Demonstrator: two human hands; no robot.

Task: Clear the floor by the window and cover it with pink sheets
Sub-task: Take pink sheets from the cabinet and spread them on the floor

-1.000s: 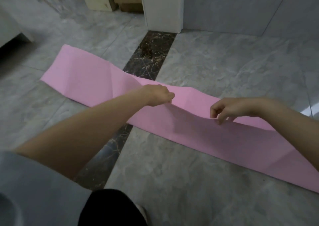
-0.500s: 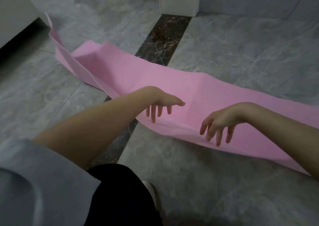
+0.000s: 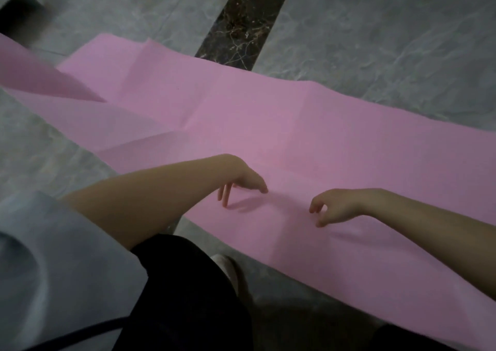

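From the head camera, a long, creased strip of thin pink sheet (image 3: 268, 125) lies on the grey marble-patterned tile floor (image 3: 375, 34), crossing a dark brown veined stone band (image 3: 241, 23). Its long axis runs from the upper left down to the lower right, across the person's front. At the far left a part of the sheet is raised off the floor in a fold (image 3: 40, 79).

The left hand (image 3: 241, 181) hangs over the near half of the sheet, fingers loosely spread and pointing down, the tips touching or just above the surface; it holds nothing. The right hand (image 3: 335, 208) sits just beside it, fingers loosely curled, and whether its fingertips pinch the sheet I cannot tell.

The near edge lies just below both hands, toward the person's knees (image 3: 188, 283). The raised fold is well to the left, so the left hand is the nearer one for flattening it.
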